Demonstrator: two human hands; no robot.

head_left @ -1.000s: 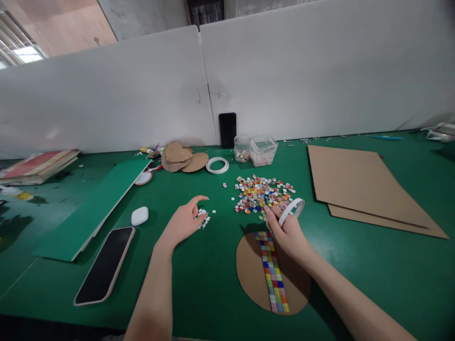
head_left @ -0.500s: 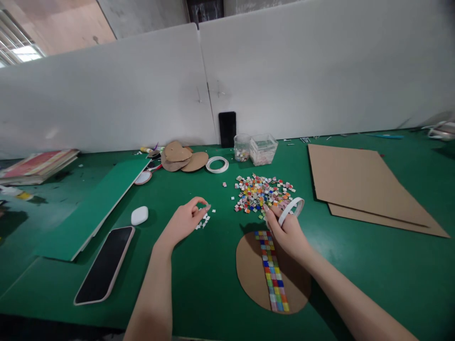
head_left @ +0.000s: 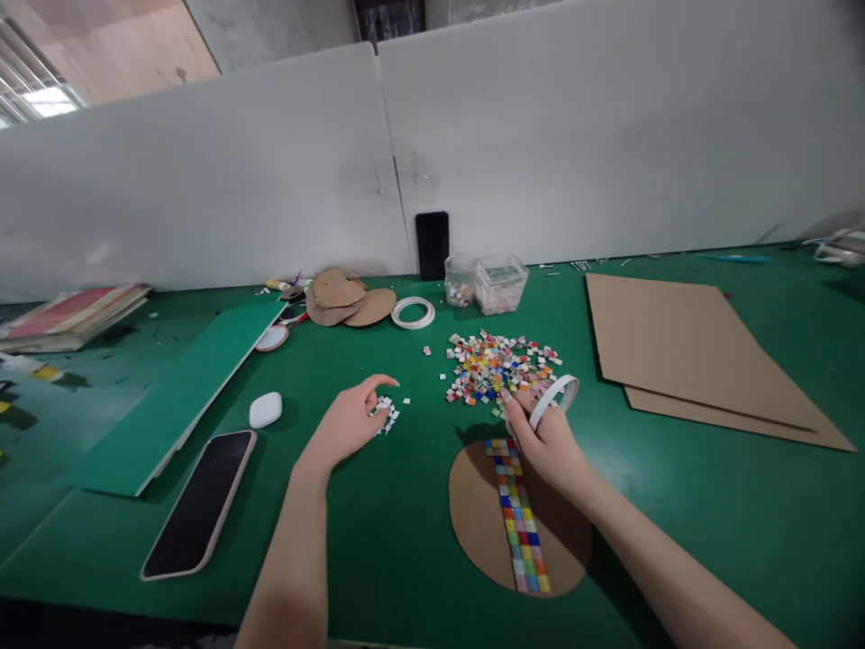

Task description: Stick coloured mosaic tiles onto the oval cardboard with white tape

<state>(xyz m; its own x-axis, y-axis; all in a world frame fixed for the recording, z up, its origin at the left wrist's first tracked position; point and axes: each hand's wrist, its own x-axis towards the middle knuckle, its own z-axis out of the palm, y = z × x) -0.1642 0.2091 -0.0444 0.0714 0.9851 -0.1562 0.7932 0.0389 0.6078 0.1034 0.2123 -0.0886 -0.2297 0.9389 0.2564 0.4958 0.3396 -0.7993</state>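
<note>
My left hand (head_left: 351, 416) hovers by a small heap of white paper bits (head_left: 386, 416), its thumb and index finger apart with nothing seen between them. A white roll of tape (head_left: 559, 397) hangs in my right hand (head_left: 550, 442), hooked by its curled fingers. That hand's thumb and index tip meet at the near edge of a pile of coloured mosaic tiles (head_left: 496, 365); whether a tile is pinched there cannot be made out. Beneath it lies a round cardboard piece (head_left: 473, 514) bearing a strip of mosaic tiles (head_left: 519, 518), whose upper right the hand partly covers.
On the left are a phone (head_left: 199, 505), a white case (head_left: 266, 410) and a green board (head_left: 182, 397). Cardboard cutouts (head_left: 368, 308), a white coil (head_left: 413, 314) and clear containers (head_left: 501, 287) stand behind. Cardboard sheets (head_left: 676, 342) lie right.
My left thumb and index finger have parted from a pinch, uncovering more of the white bits. My right hand has stayed nearly still.
</note>
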